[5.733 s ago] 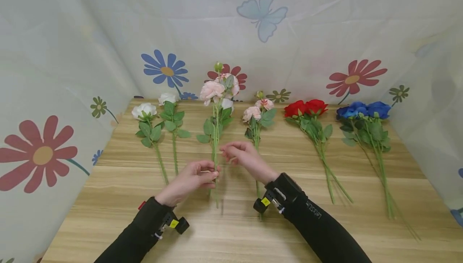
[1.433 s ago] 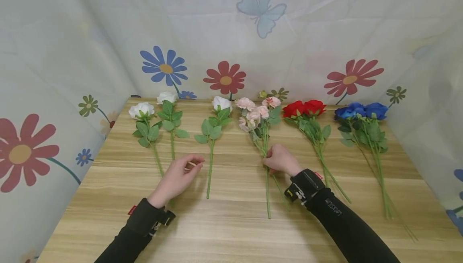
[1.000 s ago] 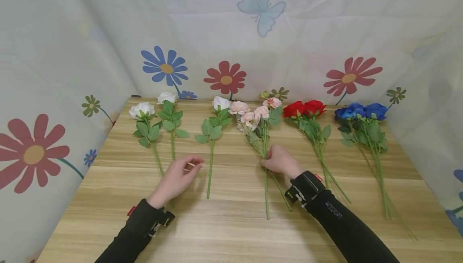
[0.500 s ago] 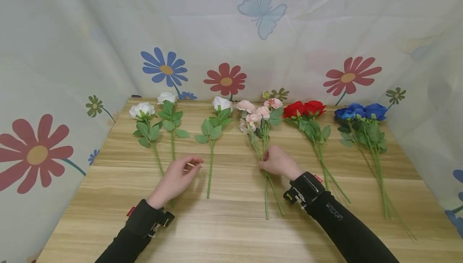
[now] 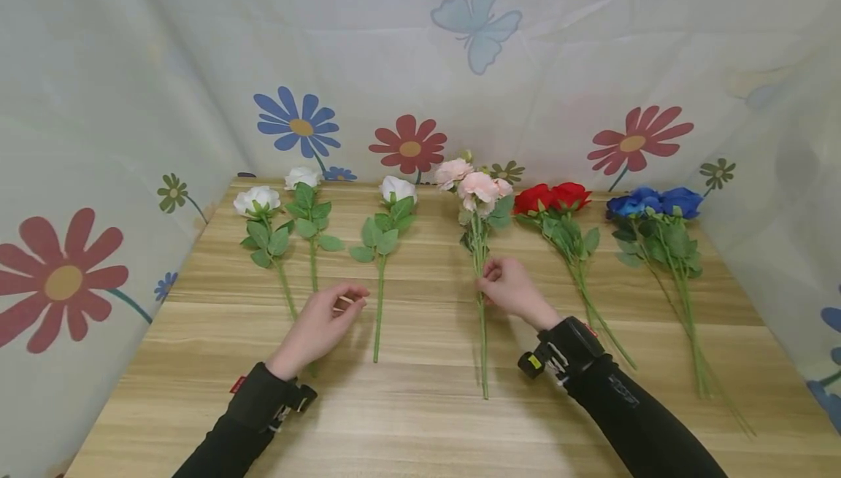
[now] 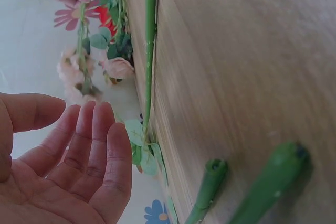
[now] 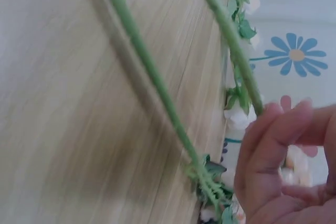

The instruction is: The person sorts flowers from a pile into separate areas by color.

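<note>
My right hand [image 5: 512,290] pinches the stem of a pale pink artificial peony spray [image 5: 478,190] between thumb and fingers. In the right wrist view its green stem [image 7: 231,38] runs down into the fingertips, raised off the wood. Behind it a second pink spray [image 6: 118,68] lies on the table, its blooms mostly covered in the head view. My left hand [image 5: 322,328] hovers with relaxed, slightly bent fingers over the lower stems of two white roses [image 5: 258,201]. Just right of its fingertips lies a third white rose [image 5: 398,189]. Nothing is in the left palm [image 6: 68,192].
Two red roses [image 5: 553,198] with crossed stems lie right of the pink sprays. Farther right are blue roses [image 5: 655,202] with long stems reaching toward the front. The wooden table [image 5: 420,434] backs onto a flower-printed curtain [image 5: 368,40].
The right hand set one pink spray's lean upright and lifted its blooms, which earlier lay leftward. Seconds ago both hands were at a pink spray farther left. The left hand has since stayed still.
</note>
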Action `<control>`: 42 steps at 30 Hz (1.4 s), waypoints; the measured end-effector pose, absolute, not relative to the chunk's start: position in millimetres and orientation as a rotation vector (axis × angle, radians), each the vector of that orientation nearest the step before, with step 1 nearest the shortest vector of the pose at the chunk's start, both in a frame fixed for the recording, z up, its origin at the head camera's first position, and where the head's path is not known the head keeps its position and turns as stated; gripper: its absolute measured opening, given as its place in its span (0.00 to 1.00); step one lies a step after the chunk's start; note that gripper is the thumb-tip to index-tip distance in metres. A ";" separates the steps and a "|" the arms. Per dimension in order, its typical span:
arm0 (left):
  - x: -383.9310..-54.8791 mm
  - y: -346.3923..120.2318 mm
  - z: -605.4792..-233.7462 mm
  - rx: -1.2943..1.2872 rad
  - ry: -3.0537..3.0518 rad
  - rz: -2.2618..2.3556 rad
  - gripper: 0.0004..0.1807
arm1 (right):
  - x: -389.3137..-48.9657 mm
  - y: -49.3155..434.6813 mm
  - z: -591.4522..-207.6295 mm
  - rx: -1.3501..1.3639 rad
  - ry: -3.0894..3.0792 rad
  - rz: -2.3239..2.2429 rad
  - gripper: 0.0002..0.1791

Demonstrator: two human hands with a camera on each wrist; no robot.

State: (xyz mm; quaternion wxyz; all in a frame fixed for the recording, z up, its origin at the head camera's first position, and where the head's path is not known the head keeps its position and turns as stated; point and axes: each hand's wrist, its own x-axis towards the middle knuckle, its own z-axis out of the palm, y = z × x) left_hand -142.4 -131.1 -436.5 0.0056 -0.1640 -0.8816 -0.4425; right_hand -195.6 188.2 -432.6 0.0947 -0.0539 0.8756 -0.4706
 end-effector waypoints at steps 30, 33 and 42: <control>-142.2 -133.5 -437.5 -0.486 -2.775 -1.369 0.12 | -203.1 186.6 -443.3 -0.023 2.569 -1.122 0.13; -142.7 -133.9 -437.7 -0.491 -2.778 -1.368 0.12 | -201.2 187.6 -440.0 -0.021 2.574 -1.112 0.16; -144.7 -142.6 -431.1 -0.407 -2.769 -1.359 0.12 | -196.7 197.1 -426.7 -0.039 2.754 -1.066 0.25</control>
